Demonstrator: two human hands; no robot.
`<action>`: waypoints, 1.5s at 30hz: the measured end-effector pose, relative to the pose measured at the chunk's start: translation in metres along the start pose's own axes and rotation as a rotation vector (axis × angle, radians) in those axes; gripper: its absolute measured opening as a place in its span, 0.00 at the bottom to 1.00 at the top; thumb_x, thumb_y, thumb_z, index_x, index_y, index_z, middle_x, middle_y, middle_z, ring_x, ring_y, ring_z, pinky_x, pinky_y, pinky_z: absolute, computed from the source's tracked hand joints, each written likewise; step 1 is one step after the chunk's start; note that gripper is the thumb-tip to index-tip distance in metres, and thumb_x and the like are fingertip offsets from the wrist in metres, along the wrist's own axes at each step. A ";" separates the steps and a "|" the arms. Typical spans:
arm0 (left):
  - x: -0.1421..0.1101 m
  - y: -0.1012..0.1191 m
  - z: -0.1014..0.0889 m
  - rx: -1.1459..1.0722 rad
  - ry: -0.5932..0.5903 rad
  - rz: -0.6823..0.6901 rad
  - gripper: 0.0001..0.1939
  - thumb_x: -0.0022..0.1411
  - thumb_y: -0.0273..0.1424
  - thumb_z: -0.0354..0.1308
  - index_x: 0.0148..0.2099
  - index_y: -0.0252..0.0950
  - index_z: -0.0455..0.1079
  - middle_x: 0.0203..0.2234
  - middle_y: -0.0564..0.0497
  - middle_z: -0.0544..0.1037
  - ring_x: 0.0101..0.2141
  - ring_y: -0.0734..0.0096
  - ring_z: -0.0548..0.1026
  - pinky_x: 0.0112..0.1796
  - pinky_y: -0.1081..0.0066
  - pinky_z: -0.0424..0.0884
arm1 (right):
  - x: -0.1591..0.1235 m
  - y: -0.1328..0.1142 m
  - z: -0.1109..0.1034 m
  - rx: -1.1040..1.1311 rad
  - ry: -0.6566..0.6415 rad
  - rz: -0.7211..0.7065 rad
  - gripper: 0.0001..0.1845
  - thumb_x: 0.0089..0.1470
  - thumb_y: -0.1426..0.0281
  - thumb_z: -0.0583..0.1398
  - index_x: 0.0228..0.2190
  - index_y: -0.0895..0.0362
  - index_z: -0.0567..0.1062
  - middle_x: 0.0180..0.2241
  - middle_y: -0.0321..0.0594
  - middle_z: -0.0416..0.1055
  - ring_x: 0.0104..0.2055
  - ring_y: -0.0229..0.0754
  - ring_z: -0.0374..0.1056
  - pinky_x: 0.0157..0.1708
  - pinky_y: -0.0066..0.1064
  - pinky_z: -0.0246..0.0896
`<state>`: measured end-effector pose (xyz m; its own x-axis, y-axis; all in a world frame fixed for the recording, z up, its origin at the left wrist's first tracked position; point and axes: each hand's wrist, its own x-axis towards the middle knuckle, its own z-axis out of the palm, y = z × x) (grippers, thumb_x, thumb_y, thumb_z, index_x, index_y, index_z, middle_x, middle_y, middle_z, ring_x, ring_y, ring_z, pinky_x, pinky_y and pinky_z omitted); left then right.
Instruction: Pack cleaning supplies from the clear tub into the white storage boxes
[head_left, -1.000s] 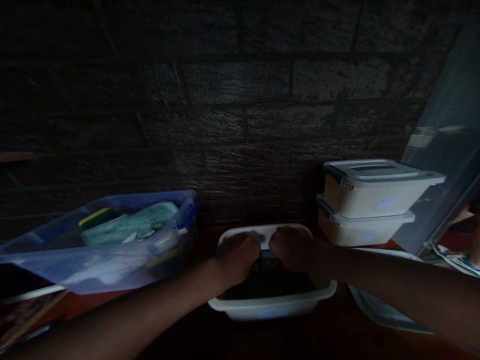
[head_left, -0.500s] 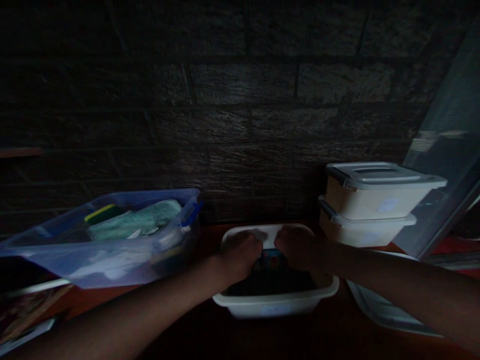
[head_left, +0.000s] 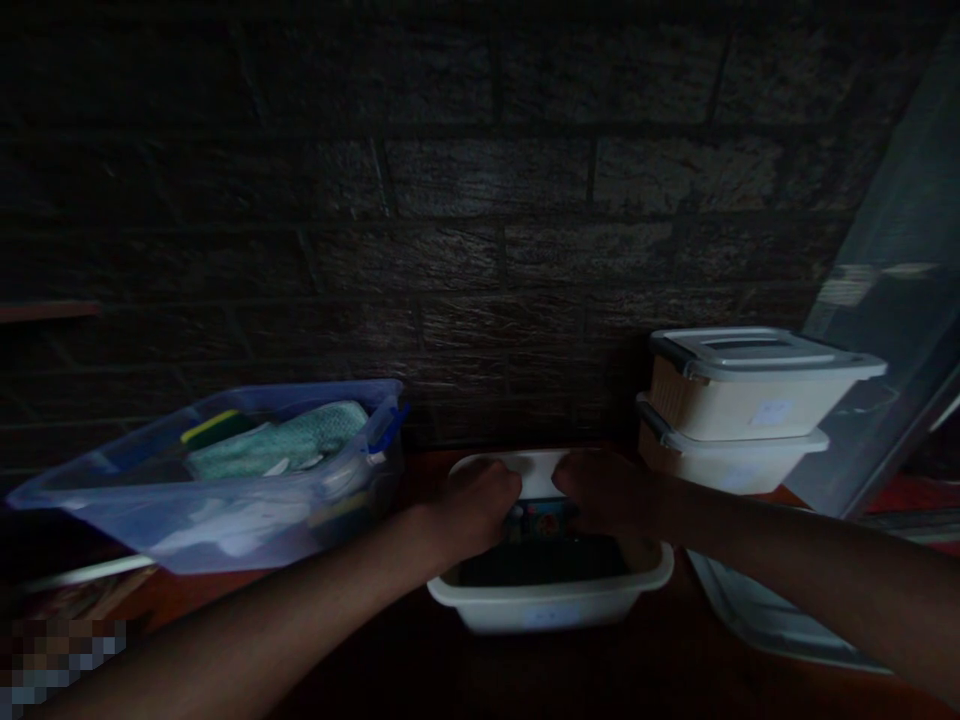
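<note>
A white plastic bin [head_left: 551, 605] with a pale label on its front stands before me, its inside very dark. My left hand [head_left: 484, 505] reaches over the bin, with its fingers curled closed. Opposite it, my right hand [head_left: 596, 495] is closed in the same way, a small gap apart. Low between the two hands shows a blue item with a coloured print [head_left: 546, 520], perhaps a packet. Both hands are right beside its upper part. The fingertips are hidden in shadow, so what they grip cannot be made out.
To the left stands a clear blue-tinted tub [head_left: 225, 515] holding a green cloth [head_left: 277, 445] and a yellow-green sponge [head_left: 217, 428]. Two lidded white boxes [head_left: 765, 400] are stacked at the right. A loose lid [head_left: 780, 610] lies under my right forearm. A dark brick wall [head_left: 480, 250] rises behind.
The view has shifted slightly. Both hands stay closed over the bin in nearly the same place, and a little more of the blue printed item shows between them.
</note>
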<state>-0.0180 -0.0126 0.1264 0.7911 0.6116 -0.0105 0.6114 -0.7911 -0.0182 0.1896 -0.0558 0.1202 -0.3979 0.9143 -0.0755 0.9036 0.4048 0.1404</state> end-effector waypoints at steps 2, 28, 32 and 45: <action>-0.001 0.002 -0.003 -0.018 0.012 -0.008 0.10 0.57 0.26 0.63 0.42 0.30 0.77 0.42 0.35 0.80 0.44 0.48 0.79 0.41 0.60 0.73 | -0.002 0.001 -0.004 0.024 0.009 0.016 0.18 0.51 0.65 0.68 0.40 0.65 0.82 0.42 0.57 0.80 0.43 0.57 0.78 0.39 0.38 0.68; 0.028 -0.006 -0.031 -0.509 0.457 0.087 0.13 0.66 0.28 0.54 0.27 0.35 0.67 0.20 0.59 0.66 0.24 0.77 0.64 0.27 0.73 0.54 | -0.003 0.047 -0.038 0.805 0.421 0.016 0.15 0.62 0.58 0.62 0.40 0.55 0.82 0.33 0.37 0.82 0.35 0.42 0.77 0.31 0.29 0.64; 0.027 -0.012 -0.032 -0.471 0.430 0.074 0.14 0.65 0.27 0.53 0.25 0.35 0.64 0.20 0.59 0.64 0.25 0.77 0.63 0.27 0.73 0.53 | -0.009 0.046 -0.044 0.665 0.465 0.025 0.19 0.64 0.58 0.59 0.30 0.57 0.81 0.24 0.35 0.76 0.27 0.37 0.70 0.26 0.27 0.55; 0.030 -0.011 -0.027 -0.462 0.372 0.094 0.14 0.67 0.29 0.54 0.27 0.35 0.66 0.20 0.59 0.64 0.25 0.77 0.63 0.26 0.73 0.53 | -0.005 0.041 -0.045 0.566 0.456 -0.075 0.11 0.58 0.76 0.58 0.31 0.57 0.81 0.26 0.33 0.76 0.27 0.36 0.69 0.28 0.27 0.55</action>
<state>-0.0004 0.0136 0.1530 0.7446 0.5612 0.3615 0.4180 -0.8141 0.4031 0.2218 -0.0429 0.1707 -0.3770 0.8488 0.3708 0.7661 0.5107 -0.3903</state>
